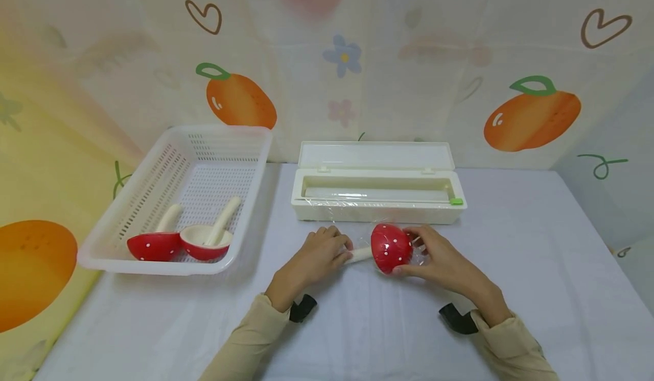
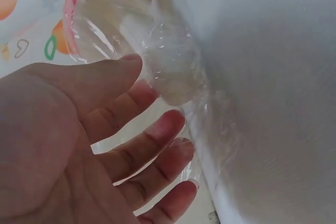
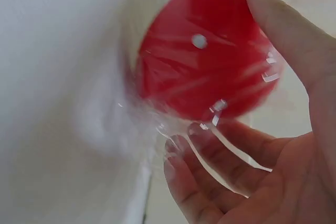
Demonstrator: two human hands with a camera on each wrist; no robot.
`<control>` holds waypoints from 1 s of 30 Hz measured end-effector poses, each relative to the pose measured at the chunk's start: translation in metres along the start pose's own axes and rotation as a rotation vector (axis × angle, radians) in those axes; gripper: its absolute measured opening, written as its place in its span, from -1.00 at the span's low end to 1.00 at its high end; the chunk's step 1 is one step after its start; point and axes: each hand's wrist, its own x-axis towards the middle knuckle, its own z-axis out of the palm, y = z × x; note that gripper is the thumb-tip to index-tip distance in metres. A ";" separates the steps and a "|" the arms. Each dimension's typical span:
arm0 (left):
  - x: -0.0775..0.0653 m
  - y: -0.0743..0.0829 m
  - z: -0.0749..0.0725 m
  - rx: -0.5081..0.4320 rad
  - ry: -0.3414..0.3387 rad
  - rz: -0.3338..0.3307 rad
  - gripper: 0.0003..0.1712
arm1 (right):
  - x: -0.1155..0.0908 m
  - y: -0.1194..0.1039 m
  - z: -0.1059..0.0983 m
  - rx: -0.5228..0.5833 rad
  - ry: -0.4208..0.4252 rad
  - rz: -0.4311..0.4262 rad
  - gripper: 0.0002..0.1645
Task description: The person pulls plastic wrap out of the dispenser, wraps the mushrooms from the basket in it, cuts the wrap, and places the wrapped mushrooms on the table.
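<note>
Fingers (image 3: 226, 166) around film-wrapped red ladle (image 1: 391, 248)

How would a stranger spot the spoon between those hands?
Find the long, open white box on the table. Just in front of it, between the left hand and right hand, is a spoon with a red, white-dotted bowl. Unlike the two spoons in the basket, it has clear film around it.

The tabletop (image 1: 536, 245) was white; printed cloth (image 1: 398, 91) hung along its far edge, yellow beyond the left edge.
</note>
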 end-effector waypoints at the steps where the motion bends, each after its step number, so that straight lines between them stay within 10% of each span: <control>1: 0.000 0.001 -0.001 0.003 -0.003 -0.002 -0.81 | -0.001 0.000 -0.001 -0.001 0.004 -0.008 -0.02; 14: 0.005 0.006 -0.023 -0.019 0.042 0.044 -0.69 | -0.006 0.000 -0.037 -0.082 0.163 -0.004 -0.19; 30: 0.045 0.031 -0.046 -0.001 0.028 0.147 -0.68 | 0.004 0.017 -0.054 -0.091 0.481 -0.007 -0.19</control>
